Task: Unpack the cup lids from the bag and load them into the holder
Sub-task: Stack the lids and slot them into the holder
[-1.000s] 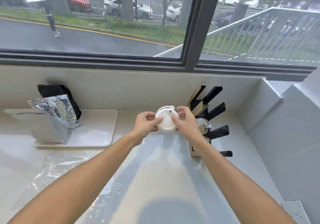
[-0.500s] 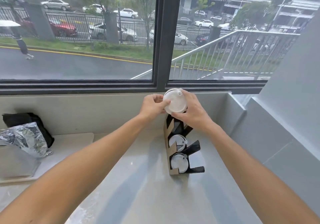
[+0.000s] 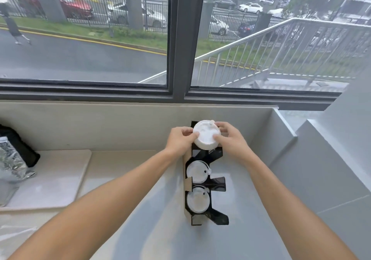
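A stack of white cup lids (image 3: 206, 136) is gripped from both sides, my left hand (image 3: 180, 141) on its left edge and my right hand (image 3: 230, 141) on its right. The stack sits at the far, top slot of a black and cardboard lid holder (image 3: 217, 184) that stands on the counter. Two more white lid stacks fill the slots nearer me, one in the middle slot (image 3: 196, 171) and one in the near slot (image 3: 198, 199). Whether the held stack rests in its slot is hidden by my fingers.
A crumpled silver foil bag (image 3: 12, 159) with a black bag (image 3: 19, 145) behind it stands on a white tray (image 3: 60, 175) at the left. Clear plastic wrap (image 3: 14, 233) lies at the lower left. A low wall backs the counter, and a grey ledge (image 3: 321, 159) rises at the right.
Both hands have lowered the lid stack from above the holder down onto its far slot. The view has tilted down and closer to the holder.
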